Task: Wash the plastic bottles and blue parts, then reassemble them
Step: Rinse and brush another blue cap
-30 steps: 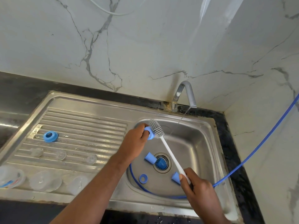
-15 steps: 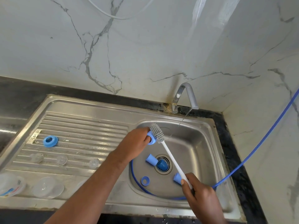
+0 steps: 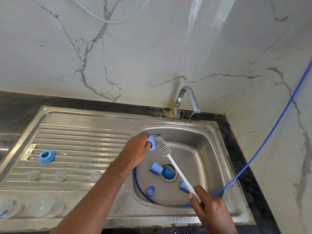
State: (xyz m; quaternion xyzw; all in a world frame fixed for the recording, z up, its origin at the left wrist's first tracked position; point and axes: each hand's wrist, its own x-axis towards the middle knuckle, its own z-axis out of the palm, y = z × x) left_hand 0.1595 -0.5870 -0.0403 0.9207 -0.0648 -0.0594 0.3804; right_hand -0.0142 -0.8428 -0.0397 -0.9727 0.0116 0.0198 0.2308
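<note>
My left hand grips a blue ring part over the sink basin. My right hand holds the white handle of a bottle brush, whose grey bristles touch the ring. In the basin lie a blue cap beside the drain, a second blue cap partly behind the brush handle, and a small blue ring. Another blue ring rests on the drainboard. Clear teats and clear bottles lie on the drainboard's left part.
A thin stream of water runs from the tap into the basin. A blue hose comes down from the right wall and curls round the basin floor. A blue piece sits in the drain. Marble walls stand behind and to the right.
The brush head has shifted a little against the blue ring in my left hand. Both hands stay over the basin in about the same places.
</note>
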